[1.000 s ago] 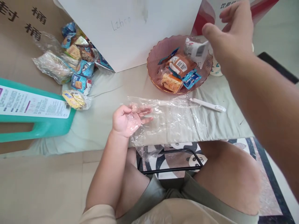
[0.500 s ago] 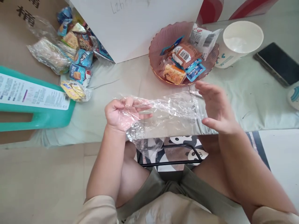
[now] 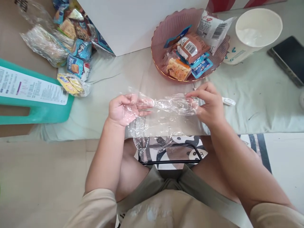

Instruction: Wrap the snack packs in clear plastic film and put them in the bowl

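Note:
A crumpled clear plastic bag [image 3: 163, 106] stretches between my two hands above the front of the cloth-covered surface. My left hand [image 3: 124, 109] pinches its left end between thumb and forefinger, the other fingers behind the film. On the opposite end, my right hand [image 3: 207, 104] grips the plastic with its fingertips. Part of the bag hangs below the cloth's edge, over a panda-patterned surface [image 3: 178, 158]. Just behind my right hand stands a pink ribbed bowl [image 3: 158, 47] with several wrapped snacks, among them a brown packet [image 3: 193, 47]. A small white object [image 3: 229, 101] lies right of my right hand.
A white paper cup [image 3: 242, 52] and a dark phone [image 3: 289, 58] are at the right. At the left lie several packaged snacks [image 3: 77, 66] beside a green container [image 3: 47, 112] with a white label. A white box [image 3: 133, 25] stands behind.
My right hand, open and apart from the plastic before, has moved left and closed on the bag's right end. My left hand keeps its hold. The view has shifted slightly.

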The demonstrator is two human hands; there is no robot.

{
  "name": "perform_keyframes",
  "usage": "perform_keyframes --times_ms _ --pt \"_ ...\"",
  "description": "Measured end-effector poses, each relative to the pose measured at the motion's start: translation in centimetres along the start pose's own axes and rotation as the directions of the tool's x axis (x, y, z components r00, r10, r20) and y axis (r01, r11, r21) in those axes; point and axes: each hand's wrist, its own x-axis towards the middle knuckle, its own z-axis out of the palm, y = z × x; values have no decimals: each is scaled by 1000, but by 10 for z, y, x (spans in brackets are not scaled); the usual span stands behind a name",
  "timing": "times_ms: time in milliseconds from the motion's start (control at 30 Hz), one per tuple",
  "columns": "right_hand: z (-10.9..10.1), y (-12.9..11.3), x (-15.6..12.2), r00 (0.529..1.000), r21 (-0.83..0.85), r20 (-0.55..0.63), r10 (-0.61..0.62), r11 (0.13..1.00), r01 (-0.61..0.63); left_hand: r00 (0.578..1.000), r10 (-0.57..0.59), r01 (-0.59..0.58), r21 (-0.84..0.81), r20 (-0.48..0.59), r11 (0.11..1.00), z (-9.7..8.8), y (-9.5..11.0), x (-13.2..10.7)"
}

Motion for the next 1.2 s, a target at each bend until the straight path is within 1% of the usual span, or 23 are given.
perform_keyframes --times_ms 67,100,133,167,200,233,267,300,333,367,400,467,500,533,600,700,800,867,933,1000,1100,1167,1200 --pt "2 0 1 992 40 -123 -12 999 17 992 88 -84 37 -94 996 1 -2 2" --pt "2 0 1 984 65 -180 -3 998 15 973 160 -151 66 -165 986 0 -4 4" --pt "2 -1 0 975 95 -223 18 996 4 940 246 -226 107 -236 968 0 -6 5" --pt "1 -2 -1 966 122 -253 48 992 -18 897 332 -295 162 -293 941 -2 -8 7" --pt "-1 -4 -2 959 146 -270 87 988 -49 852 409 -349 228 -326 909 -3 -10 8" --pt "-3 -5 -4 954 166 -268 131 982 -89 817 469 -382 294 -336 876 -4 -11 9" --pt "-4 -7 -6 949 183 -263 174 975 -128 792 513 -401 351 -332 846 -6 -13 10" --pt "-6 -8 -8 943 199 -256 213 966 -164 778 540 -412 388 -321 824 -7 -13 10" --pt "-6 -8 -10 935 214 -257 244 958 -191 780 545 -417 396 -307 819 -7 -14 9" --pt "-6 -8 -11 927 229 -266 265 951 -207 800 527 -412 375 -288 830 -8 -14 8" --pt "-5 -7 -12 917 242 -284 281 946 -214 837 484 -392 337 -255 856 -8 -14 7" --pt "-2 -3 -13 899 257 -328 290 943 -211 923 352 -298 290 -155 909 -7 -15 5" --pt "-1 -1 -12 896 263 -339 288 943 -204 949 291 -244 310 -117 919 -7 -15 5" --pt "1 2 -12 897 273 -337 287 941 -198 961 253 -201 354 -107 913 -6 -16 5" --pt "2 7 -11 905 322 -309 291 928 -189 952 258 -164 438 -163 884 -4 -18 7" --pt "1 15 -13 941 386 -153 302 895 -225 910 326 -194 432 -257 881 -4 -19 12" --pt "-2 21 -18 954 295 -4 301 912 -286 898 349 -232 386 -267 893 -7 -16 14" --pt "-4 22 -19 951 230 39 305 924 -306 905 346 -234 388 -249 891 -10 -14 13" --pt "-6 19 -19 940 221 66 335 914 -341 916 340 -226 425 -212 876 -14 -12 12" --pt "-7 16 -16 917 234 63 395 887 -398 919 356 -239 480 -167 844 -18 -12 11" --pt "-7 13 -12 875 292 54 481 830 -475 891 443 -330 528 -100 782 -23 -13 11" --pt "-6 15 -11 858 381 49 511 785 -489 867 493 -388 517 -76 763 -25 -13 11" --pt "-6 16 -10 855 432 48 517 761 -484 863 499 -399 504 -76 766 -25 -12 10"
